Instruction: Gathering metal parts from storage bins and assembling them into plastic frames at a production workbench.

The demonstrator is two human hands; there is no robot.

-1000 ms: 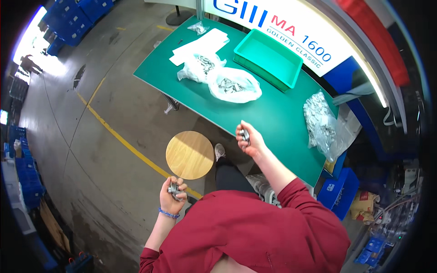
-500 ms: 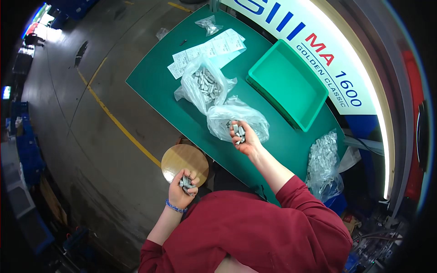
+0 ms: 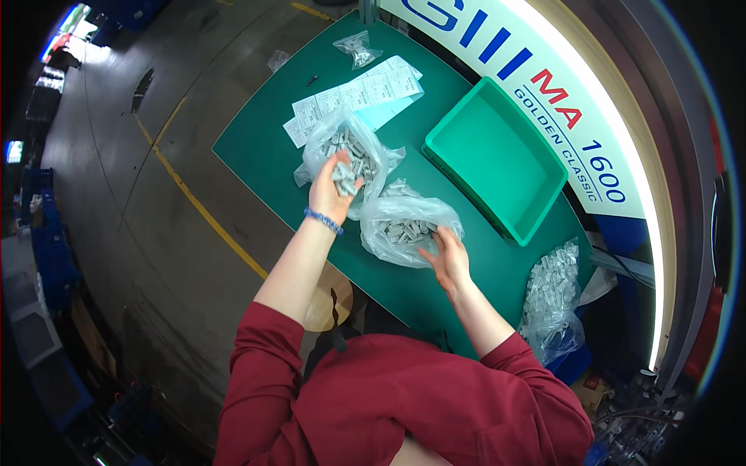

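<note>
My left hand, with a blue bead bracelet at the wrist, cups several small grey parts in its palm. It is over the near side of the left clear plastic bag, which holds more grey parts of this kind. Beside it, nearer to me, stands the right clear plastic bag, its mouth spread around a heap of grey parts. At this bag's right rim is my right hand, fingers apart, with nothing visible in it; some fingertips are at the plastic.
Beyond the bags lie printed paper sheets and a small clear bag. A green tray stands to the right on the green table. A full clear bag sits at the right edge. A round stool is below.
My left hand has moved from above the stool up to the left bag, still holding grey parts. My right hand has let go of its handful and opened at the right bag's rim.
</note>
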